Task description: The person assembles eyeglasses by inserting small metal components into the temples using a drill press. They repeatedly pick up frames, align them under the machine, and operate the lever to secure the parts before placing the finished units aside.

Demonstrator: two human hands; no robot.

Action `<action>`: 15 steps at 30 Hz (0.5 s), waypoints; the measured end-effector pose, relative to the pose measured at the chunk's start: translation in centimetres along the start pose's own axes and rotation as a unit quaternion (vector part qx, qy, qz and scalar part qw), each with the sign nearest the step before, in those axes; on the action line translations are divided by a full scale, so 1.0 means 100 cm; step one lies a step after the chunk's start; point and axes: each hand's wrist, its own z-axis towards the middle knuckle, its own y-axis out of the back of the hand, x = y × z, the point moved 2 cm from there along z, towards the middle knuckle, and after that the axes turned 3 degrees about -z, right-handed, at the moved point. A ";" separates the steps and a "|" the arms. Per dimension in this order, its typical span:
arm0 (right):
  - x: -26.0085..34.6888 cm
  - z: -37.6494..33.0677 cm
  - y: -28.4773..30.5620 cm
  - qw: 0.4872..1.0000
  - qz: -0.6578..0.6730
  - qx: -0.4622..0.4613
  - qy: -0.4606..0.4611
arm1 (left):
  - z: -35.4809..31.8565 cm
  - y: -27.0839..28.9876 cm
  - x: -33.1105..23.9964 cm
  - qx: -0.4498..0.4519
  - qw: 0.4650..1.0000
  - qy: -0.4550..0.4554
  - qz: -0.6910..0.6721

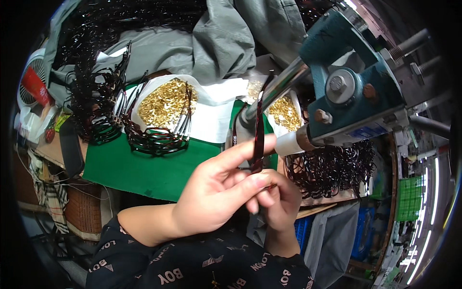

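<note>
Both hands meet in front of my body at the lower middle, on a dark reddish-brown eyeglass frame (259,139). One slim temple of it points upward beside the machine's metal rod. My left hand (207,192) is closed on the piece, its index finger stretched behind the temple and its thumb bent below. Close against it, my right hand (284,202) also grips the frame's lower part; fingers hide most of that part. On the green mat (125,168) ahead lie several similar eyeglass frames (159,143), bunched together with temples up.
Small gold-coloured metal parts (161,108) fill a white-lined tray; more gold parts (285,114) lie behind the rod. A teal press machine (353,96) stands close at right. Heaps of dark frames (332,168) sit below it and at far left. Grey cloth (221,38) covers the back.
</note>
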 end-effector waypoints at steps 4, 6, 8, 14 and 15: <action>-0.010 -0.003 0.018 0.984 0.034 -0.169 -0.048 | 0.024 -0.011 0.020 0.045 0.994 -0.004 -0.104; -0.017 0.000 0.029 0.979 0.087 -0.179 -0.043 | 0.034 -0.017 0.023 0.039 0.993 -0.009 -0.107; -0.021 0.005 0.038 0.979 0.101 -0.170 -0.039 | 0.044 -0.021 0.024 0.033 0.995 -0.004 -0.097; 0.077 0.043 0.094 0.873 -0.281 -0.326 0.229 | 0.058 -0.024 0.035 0.032 0.988 -0.074 -0.132; 0.115 0.047 0.104 0.868 -0.239 -0.306 0.310 | 0.061 -0.029 0.039 0.034 0.986 -0.073 -0.148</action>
